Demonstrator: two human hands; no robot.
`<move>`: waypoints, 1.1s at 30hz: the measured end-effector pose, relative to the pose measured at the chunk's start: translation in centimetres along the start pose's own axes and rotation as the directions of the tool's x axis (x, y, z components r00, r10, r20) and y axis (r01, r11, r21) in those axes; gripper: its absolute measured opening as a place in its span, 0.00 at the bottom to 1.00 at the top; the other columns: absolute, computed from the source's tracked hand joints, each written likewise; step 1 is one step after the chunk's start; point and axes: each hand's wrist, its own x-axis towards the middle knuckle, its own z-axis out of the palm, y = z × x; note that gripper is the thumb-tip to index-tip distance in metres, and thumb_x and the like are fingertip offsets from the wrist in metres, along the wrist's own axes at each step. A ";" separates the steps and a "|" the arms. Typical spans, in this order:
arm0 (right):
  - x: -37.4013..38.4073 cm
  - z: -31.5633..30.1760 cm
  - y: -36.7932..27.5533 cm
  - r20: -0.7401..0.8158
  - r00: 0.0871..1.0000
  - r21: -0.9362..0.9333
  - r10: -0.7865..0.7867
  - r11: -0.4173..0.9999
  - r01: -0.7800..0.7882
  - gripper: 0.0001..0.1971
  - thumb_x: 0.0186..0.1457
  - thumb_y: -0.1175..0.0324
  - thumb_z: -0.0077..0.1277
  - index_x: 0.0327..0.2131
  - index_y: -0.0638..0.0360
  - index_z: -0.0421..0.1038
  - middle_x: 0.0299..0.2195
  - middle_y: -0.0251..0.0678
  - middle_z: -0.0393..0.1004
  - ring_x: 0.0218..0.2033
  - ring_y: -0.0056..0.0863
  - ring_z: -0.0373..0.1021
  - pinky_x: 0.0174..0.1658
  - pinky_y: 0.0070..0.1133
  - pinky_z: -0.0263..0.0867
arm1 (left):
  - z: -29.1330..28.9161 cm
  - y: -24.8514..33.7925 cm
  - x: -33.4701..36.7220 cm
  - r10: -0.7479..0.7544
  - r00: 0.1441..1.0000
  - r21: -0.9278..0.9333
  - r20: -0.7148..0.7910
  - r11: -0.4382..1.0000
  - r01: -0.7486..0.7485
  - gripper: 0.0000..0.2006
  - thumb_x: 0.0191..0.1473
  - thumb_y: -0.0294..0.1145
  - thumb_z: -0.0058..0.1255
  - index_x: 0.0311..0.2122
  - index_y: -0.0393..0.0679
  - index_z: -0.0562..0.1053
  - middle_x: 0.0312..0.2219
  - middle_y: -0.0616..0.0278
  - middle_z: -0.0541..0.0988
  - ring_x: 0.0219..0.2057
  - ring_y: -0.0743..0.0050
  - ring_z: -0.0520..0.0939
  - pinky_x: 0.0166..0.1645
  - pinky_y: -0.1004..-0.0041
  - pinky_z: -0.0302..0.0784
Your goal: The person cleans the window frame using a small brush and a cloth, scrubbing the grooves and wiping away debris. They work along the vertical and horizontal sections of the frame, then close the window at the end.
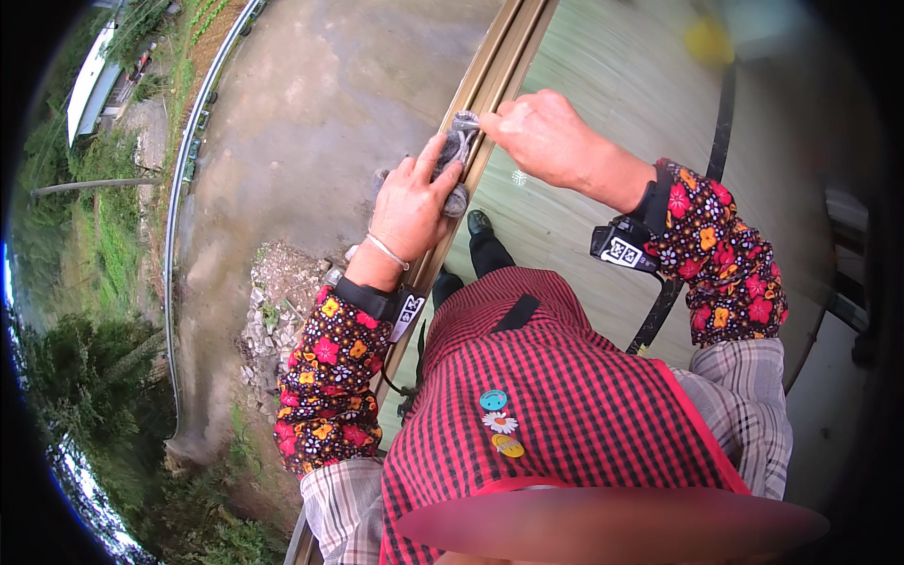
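Head view: both hands (411, 202) (543, 139) clutch grey cloth (459, 151) on rail (490, 85).

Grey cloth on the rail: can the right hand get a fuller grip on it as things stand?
Probably yes. The right hand already pinches the top end of the grey cloth on the rail. Only the left hand, pressed over the cloth's lower part, covers some of it.

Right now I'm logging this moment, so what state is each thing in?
Left hand: closed around the grey cloth.
Right hand: pinching the cloth's upper end.
Grey cloth: bunched, pressed on the rail.
Rail: bare and tan.
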 end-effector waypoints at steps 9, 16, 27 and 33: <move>0.8 0.0 1.4 0.008 1.000 -0.016 0.003 1.000 -0.003 0.03 0.44 0.73 0.52 0.22 0.58 0.75 0.22 0.42 0.78 0.29 0.40 0.77 0.30 0.32 0.73 | 0.8 0.6 1.5 0.023 0.996 0.046 -0.085 0.999 -0.019 0.20 0.39 0.26 0.57 0.43 0.42 0.76 0.47 0.62 0.76 0.34 0.57 0.74 0.39 0.64 0.74; 1.4 0.2 3.3 0.019 0.966 -0.093 -0.258 0.961 0.259 0.05 0.44 0.70 0.52 0.24 0.60 0.76 0.20 0.41 0.77 0.28 0.39 0.77 0.29 0.32 0.73 | 1.8 1.1 1.2 0.036 0.999 0.167 -0.027 0.985 -0.031 0.18 0.40 0.25 0.54 0.41 0.41 0.75 0.40 0.63 0.75 0.35 0.60 0.73 0.37 0.65 0.71; -4.6 6.0 -8.4 -0.112 0.948 0.199 -0.297 0.928 0.314 0.04 0.42 0.69 0.52 0.21 0.58 0.70 0.17 0.35 0.74 0.23 0.31 0.76 0.25 0.27 0.70 | -1.7 2.5 -12.0 0.085 0.938 0.071 0.335 0.991 -0.115 0.09 0.40 0.31 0.55 0.31 0.44 0.75 0.30 0.63 0.72 0.34 0.61 0.73 0.37 0.66 0.71; 0.1 5.4 -14.9 -0.319 0.763 0.505 -0.562 0.581 0.639 0.04 0.46 0.69 0.51 0.27 0.58 0.72 0.19 0.34 0.74 0.25 0.34 0.75 0.27 0.29 0.71 | -11.1 0.0 -16.4 -0.025 0.516 -0.311 0.856 0.773 0.553 0.14 0.38 0.26 0.57 0.36 0.42 0.78 0.33 0.54 0.79 0.37 0.52 0.82 0.43 0.62 0.77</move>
